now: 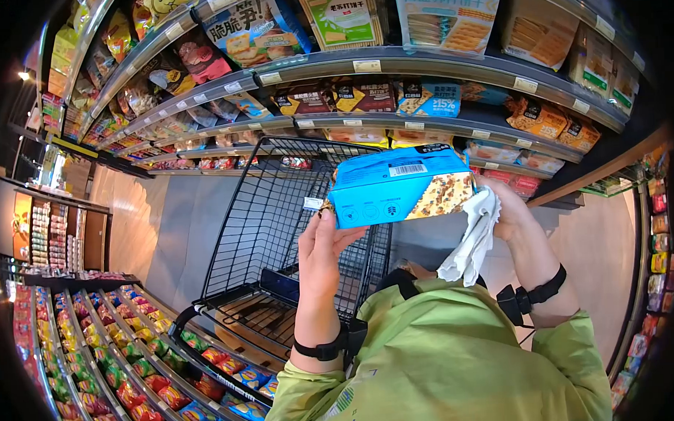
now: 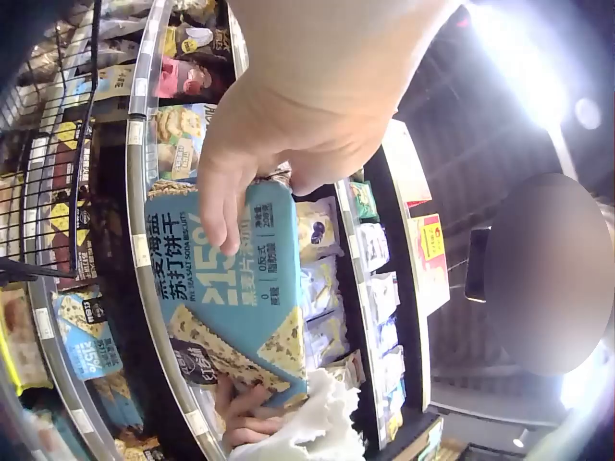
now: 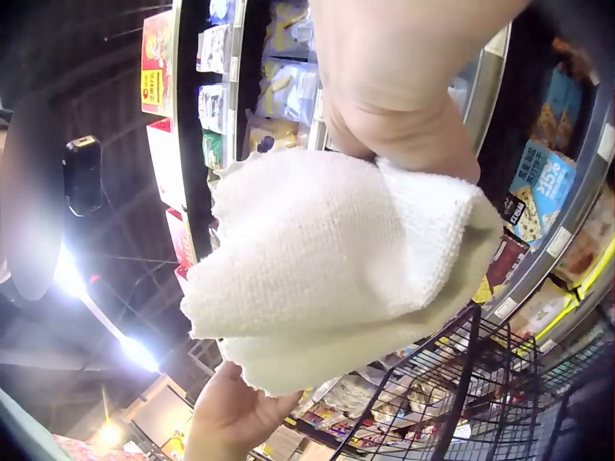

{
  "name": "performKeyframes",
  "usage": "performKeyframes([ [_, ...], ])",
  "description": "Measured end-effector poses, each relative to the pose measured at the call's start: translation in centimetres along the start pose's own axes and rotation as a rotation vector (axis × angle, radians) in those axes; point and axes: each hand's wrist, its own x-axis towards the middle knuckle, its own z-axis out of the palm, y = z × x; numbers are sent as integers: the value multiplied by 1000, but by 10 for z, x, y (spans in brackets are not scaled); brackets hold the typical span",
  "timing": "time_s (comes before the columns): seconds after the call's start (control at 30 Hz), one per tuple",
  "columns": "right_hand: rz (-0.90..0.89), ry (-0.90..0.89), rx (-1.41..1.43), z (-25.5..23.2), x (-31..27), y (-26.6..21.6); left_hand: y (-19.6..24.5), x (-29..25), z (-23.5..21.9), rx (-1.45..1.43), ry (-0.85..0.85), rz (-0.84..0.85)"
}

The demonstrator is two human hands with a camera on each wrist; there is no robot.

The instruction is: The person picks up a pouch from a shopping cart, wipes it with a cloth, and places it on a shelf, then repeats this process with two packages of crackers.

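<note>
A blue packet of soda biscuits (image 1: 395, 180), with biscuits pictured on it, is held up in front of the body above the shopping cart. The left hand (image 1: 320, 252) grips its left end, thumb on the near side; in the left wrist view the fingers (image 2: 223, 216) lie across the printed front. At the other end, the right hand (image 1: 504, 208) holds the packet together with a white cloth (image 1: 473, 235) that hangs down. In the right wrist view the cloth (image 3: 317, 240) hides the packet and most of the right fingers.
The black wire shopping cart (image 1: 278, 212) stands beneath the hands. Ahead, a shelf rail (image 1: 421, 63) fronts rows of biscuit packs, including a similar blue pack (image 1: 427, 100). Racks of colourful snack bags (image 1: 142, 366) fill the lower left, and another stocked shelf (image 1: 655, 273) is at right.
</note>
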Motion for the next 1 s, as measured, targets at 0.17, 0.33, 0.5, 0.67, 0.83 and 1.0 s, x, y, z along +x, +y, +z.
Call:
performKeyframes([
  [0.17,-24,-46,-50,-4,6,1,0,-1,2,-44,-58,15],
  [0.33,-162,-108,-244,1,-4,-4,-4,-2,-1,-68,-58,117],
  [0.5,-184,-84,-102,-7,-3,-7,-12,-2,-11,-42,-175,184],
  [0.67,-371,-131,-439,-12,-7,-3,-8,-7,-6,122,-276,307],
  [0.83,-371,-89,-491,-3,-14,-7,-10,-7,-4,85,-300,325],
  [1.0,-387,-90,-439,-2,-13,-6,-6,-8,0,-39,-275,223],
])
